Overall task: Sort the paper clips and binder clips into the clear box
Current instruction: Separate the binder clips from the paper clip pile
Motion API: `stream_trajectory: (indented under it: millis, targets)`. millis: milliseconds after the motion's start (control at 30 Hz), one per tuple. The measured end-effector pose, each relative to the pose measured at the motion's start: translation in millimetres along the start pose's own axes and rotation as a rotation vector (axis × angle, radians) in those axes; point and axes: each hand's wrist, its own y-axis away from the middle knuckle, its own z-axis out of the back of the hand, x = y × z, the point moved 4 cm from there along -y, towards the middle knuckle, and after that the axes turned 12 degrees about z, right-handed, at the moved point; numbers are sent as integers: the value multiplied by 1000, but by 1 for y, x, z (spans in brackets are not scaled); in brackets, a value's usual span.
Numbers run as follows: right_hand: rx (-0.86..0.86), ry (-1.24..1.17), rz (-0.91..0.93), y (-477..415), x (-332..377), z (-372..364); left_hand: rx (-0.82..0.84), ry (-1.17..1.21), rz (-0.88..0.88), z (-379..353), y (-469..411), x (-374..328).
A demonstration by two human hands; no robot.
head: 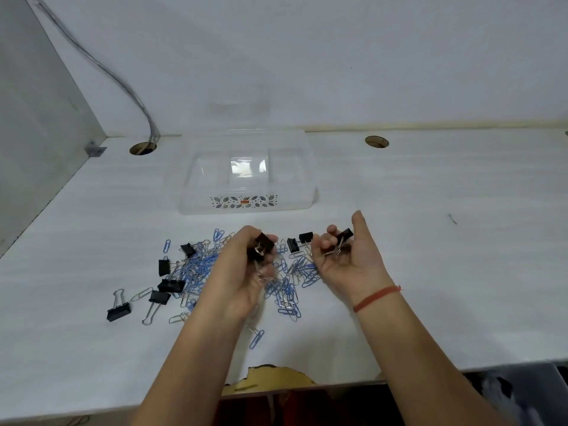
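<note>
On the white table (430, 241), far left, a lone binder clip (118, 311) lies with its wire handles pointing away; blue and silver paper clips (196, 272) sprawl beside it; the left hand (239, 272) grips a clutch of binder clips (263, 245); the right hand (350, 262), palm up, curls its fingers round a slanted binder clip (345, 235), black body aimed up-right; the clear box (292, 204) sits beyond the heap, long axis left to right.

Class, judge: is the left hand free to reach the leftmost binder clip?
Probably yes: only loose clips lie between the left hand and the leftmost binder clip; but it grips another binder clip, hampering a grasp.
</note>
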Motion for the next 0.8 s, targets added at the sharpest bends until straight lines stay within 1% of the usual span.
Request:
stream_trajectory:
  millis: [67, 100, 133, 167, 200, 233, 300, 333, 367, 400, 433, 500, 567, 633, 733, 800]
  targets:
    - [-42, -67, 4, -4, 2, 2, 91, 249, 121, -7, -3, 6]
    - [-32, -28, 7, -6, 5, 2, 111, 314, 145, -10, -5, 7]
    - [-11, 104, 26, -8, 9, 2, 119, 342, 156, -13, -8, 7]
    - [16, 329, 81, -10, 15, 1, 108, 318, 147, -15, -10, 5]
    - [49, 619, 180, -13, 23, -1, 61, 208, 101, -16, -14, 3]
    - [90, 929, 307, -15, 30, -4, -29, -1, 13, -14, -19, -2]
    - [174, 1495, 579, -20, 37, -13, -248, -536, -256, -12, -28, -13]
    - [202, 1714, 695, -21, 36, -18, -324, -765, -388, -13, -32, -18]
    - [214, 1863, 764, -22, 34, -23, -366, -959, -480, -16, -36, -23]
    - [229, 1946, 786, -22, 31, -27, -377, -1129, -528, -20, -40, -26]
    - [258, 2001, 775, -23, 28, -30, -371, -1279, -539, -23, -45, -29]
    - [326, 2126, 730, -25, 20, -36, -337, -1471, -501, -24, -53, -34]
    - [358, 2211, 745, -25, 17, -40, -290, -1503, -449, -23, -60, -37]
    - [360, 2242, 754, -26, 17, -39, -244, -1492, -436, -23, -62, -37]
    - [386, 2279, 668, -30, 17, -40, -200, -1468, -469, -24, -64, -34]
    - [410, 2255, 620, -32, 19, -42, -185, -1469, -480, -25, -65, -32]
